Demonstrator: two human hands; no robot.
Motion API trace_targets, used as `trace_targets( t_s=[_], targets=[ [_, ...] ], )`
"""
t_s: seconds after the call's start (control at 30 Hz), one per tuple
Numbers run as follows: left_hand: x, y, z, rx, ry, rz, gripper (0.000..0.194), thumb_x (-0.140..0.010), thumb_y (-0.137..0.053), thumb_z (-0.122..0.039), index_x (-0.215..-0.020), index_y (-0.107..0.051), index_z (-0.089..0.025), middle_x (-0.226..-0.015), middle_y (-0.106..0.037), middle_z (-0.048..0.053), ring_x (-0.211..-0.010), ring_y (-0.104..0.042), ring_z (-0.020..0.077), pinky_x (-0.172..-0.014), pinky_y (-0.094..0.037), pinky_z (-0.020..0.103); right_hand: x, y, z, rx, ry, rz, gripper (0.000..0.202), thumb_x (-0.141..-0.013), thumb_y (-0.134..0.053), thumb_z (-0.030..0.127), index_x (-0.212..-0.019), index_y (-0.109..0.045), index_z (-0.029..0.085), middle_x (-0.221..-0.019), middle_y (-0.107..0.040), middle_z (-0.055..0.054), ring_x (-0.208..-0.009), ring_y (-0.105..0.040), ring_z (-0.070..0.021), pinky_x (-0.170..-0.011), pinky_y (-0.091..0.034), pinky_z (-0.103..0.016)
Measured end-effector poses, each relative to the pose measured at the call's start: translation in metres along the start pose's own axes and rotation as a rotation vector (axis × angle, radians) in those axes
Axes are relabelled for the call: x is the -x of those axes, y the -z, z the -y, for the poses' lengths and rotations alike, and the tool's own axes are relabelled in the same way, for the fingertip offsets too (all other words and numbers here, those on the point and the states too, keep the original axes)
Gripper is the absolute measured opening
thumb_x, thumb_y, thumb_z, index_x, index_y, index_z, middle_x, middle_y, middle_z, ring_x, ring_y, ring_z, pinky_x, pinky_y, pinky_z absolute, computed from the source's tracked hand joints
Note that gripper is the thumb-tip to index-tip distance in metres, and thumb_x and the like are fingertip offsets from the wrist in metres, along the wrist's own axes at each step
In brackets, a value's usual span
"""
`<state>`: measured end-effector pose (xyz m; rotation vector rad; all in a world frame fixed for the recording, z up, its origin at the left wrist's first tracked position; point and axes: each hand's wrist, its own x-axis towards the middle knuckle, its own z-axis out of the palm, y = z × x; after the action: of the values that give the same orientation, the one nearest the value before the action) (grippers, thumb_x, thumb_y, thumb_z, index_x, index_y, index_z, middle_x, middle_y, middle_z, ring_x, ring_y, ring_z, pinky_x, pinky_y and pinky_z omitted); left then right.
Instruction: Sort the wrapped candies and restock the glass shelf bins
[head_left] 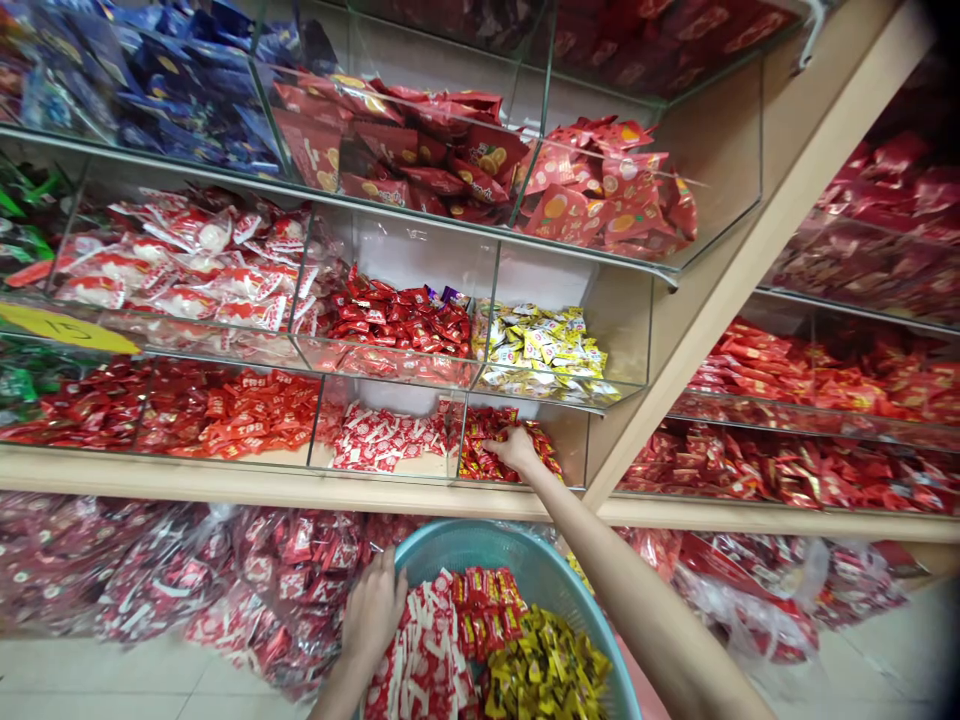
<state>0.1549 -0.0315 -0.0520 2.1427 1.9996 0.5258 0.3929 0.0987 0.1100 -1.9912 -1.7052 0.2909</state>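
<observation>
Reaching into the small glass compartment [574,450] just right of the picture's centre, low on the shelves, the right hand [514,450] has its fingers bent down onto the red-and-yellow sweets [471,440]; whether it has closed on any, I cannot tell. The left hand [375,605], well apart from it at the lower middle, lies at the left rim of the blue-green basin [487,540]; how firmly it grips, I cannot tell either.

To do this well, I would bring the fingertips down from above and gather loose packets from the top of the heap rather than dig. The opening looks tight, with the next glass bin of yellow-and-white sweets [551,345] just overhead, so a low, level wrist that clears the glass front seems wise. The left hand would serve best by steadying the rim.

Inside the basin, red-and-white sweets [424,660] lie at the left, red packets [487,605] at the upper middle and yellow ones [551,665] at the lower right; mixing these piles seems the main risk.
</observation>
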Motion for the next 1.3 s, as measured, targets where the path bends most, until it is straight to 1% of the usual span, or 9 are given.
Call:
trace_targets(
  t_s=[0.27,0.43,0.57,0.67,0.77,0.9,1.0,1.07,1.3],
  targets=[
    [-0.001,0.002,0.000,-0.002,-0.001,0.001,0.042,-0.090,-0.026,-0.029,-0.121,-0.046,-0.009,-0.112,-0.060,0.015,-0.093,-0.060,0.0184,-0.075,-0.048,0.028,0.006,0.005,0.004,0.043,-0.012,-0.013,0.028,-0.065,-0.064,0.039,-0.074,-0.062,0.013,-0.065,-0.059,-0.004,-0.062,-0.052,-0.0151,-0.050,-0.031,-0.022],
    [0.000,0.002,0.000,-0.001,-0.011,-0.005,0.043,-0.090,-0.026,-0.030,-0.121,-0.046,-0.008,-0.110,-0.061,0.015,-0.093,-0.060,0.0193,-0.077,-0.048,0.029,0.018,0.026,0.001,0.017,-0.007,-0.039,0.026,-0.065,-0.063,0.040,-0.069,-0.061,0.014,-0.060,-0.056,-0.001,-0.058,-0.049,-0.0126,-0.049,-0.029,-0.021],
    [0.000,0.001,0.000,0.033,0.004,0.003,0.042,-0.090,-0.027,-0.031,-0.120,-0.047,-0.009,-0.110,-0.061,0.015,-0.091,-0.061,0.0185,-0.074,-0.048,0.029,0.050,0.052,0.002,-0.128,0.054,-0.088,0.030,-0.066,-0.060,0.046,-0.066,-0.059,0.016,-0.052,-0.053,0.001,-0.051,-0.045,-0.0115,-0.047,-0.029,-0.022],
    [0.000,0.000,-0.001,0.043,0.008,0.001,0.041,-0.090,-0.028,-0.031,-0.119,-0.047,-0.010,-0.107,-0.062,0.014,-0.089,-0.061,0.0182,-0.072,-0.049,0.029,0.091,0.058,0.006,-0.317,0.102,-0.014,0.035,-0.068,-0.057,0.052,-0.077,-0.059,0.018,-0.051,-0.055,0.001,-0.048,-0.045,-0.0123,-0.046,-0.030,-0.022],
    [0.000,0.001,-0.002,0.038,0.002,0.005,0.040,-0.090,-0.027,-0.030,-0.117,-0.047,-0.010,-0.105,-0.062,0.013,-0.087,-0.062,0.0176,-0.069,-0.049,0.027,0.132,0.036,0.003,-0.450,0.119,0.128,0.035,-0.069,-0.056,0.053,-0.080,-0.057,0.020,-0.054,-0.057,0.001,-0.046,-0.043,-0.0114,-0.044,-0.030,-0.022],
    [0.000,0.004,-0.003,0.003,-0.002,0.003,0.040,-0.090,-0.027,-0.031,-0.118,-0.046,-0.010,-0.105,-0.062,0.013,-0.087,-0.062,0.0173,-0.068,-0.048,0.026,0.162,-0.028,-0.022,-0.467,0.062,0.230,0.029,-0.069,-0.058,0.048,-0.075,-0.059,0.020,-0.060,-0.058,0.002,-0.049,-0.045,-0.0106,-0.046,-0.033,-0.022],
    [0.001,0.004,-0.003,-0.026,-0.009,-0.008,0.041,-0.090,-0.028,-0.032,-0.118,-0.047,-0.010,-0.105,-0.062,0.014,-0.089,-0.061,0.0186,-0.071,-0.047,0.027,0.161,-0.077,-0.047,-0.393,-0.089,0.307,0.023,-0.067,-0.060,0.041,-0.068,-0.061,0.018,-0.062,-0.061,0.000,-0.056,-0.052,-0.0130,-0.049,-0.036,-0.022],
    [0.001,0.004,-0.003,-0.033,-0.012,-0.004,0.041,-0.090,-0.027,-0.032,-0.119,-0.047,-0.010,-0.107,-0.062,0.014,-0.091,-0.061,0.0189,-0.072,-0.047,0.028,0.155,-0.099,-0.058,-0.268,-0.179,0.322,0.018,-0.065,-0.062,0.037,-0.063,-0.062,0.018,-0.061,-0.061,0.000,-0.060,-0.055,-0.0153,-0.050,-0.037,-0.023],
    [0.001,0.006,-0.003,-0.047,-0.013,0.003,0.043,-0.090,-0.026,-0.032,-0.120,-0.045,-0.009,-0.109,-0.061,0.014,-0.093,-0.060,0.0196,-0.074,-0.046,0.028,0.137,-0.133,-0.052,0.117,-0.196,0.363,0.016,-0.066,-0.061,0.034,-0.071,-0.065,0.019,-0.079,-0.066,-0.009,-0.076,-0.063,-0.0225,-0.056,-0.044,-0.026]
  ],
)
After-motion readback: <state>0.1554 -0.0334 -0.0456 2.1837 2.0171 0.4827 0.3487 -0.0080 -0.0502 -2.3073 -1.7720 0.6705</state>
